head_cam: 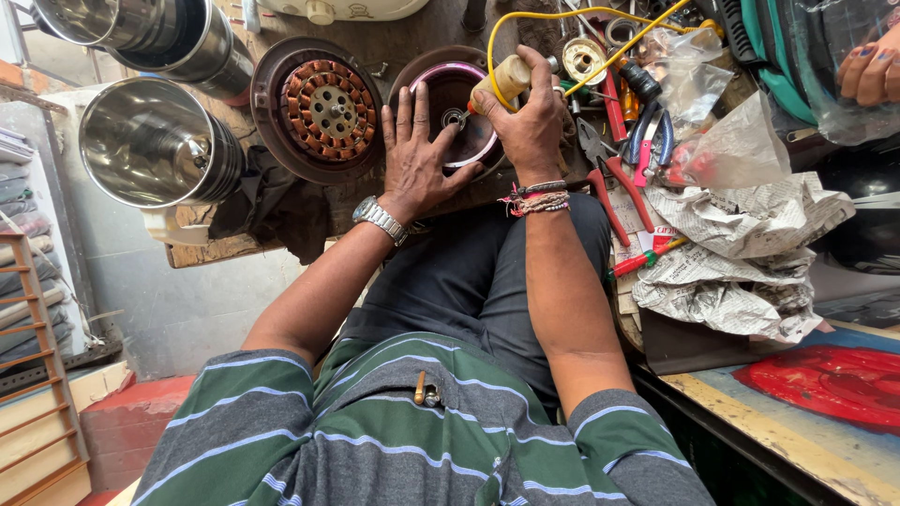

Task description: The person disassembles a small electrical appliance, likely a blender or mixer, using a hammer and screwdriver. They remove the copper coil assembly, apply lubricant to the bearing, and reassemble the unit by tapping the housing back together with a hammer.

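the right hand [531, 117] has its grip closed around a small bottle [504, 79], nozzle slanting toward seven o'clock at the round housing's [452, 112] hub; the left hand [412, 155], fingers spread wide, presses its rim.

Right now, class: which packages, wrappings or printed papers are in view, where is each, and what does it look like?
Crumpled newspaper: right of the right hand, grey-white printed sheets.
Clear plastic bags: above the newspaper, crinkled, see-through.
Printed paper: beneath the red-handled pliers, white with red patches.
No screens or signs.
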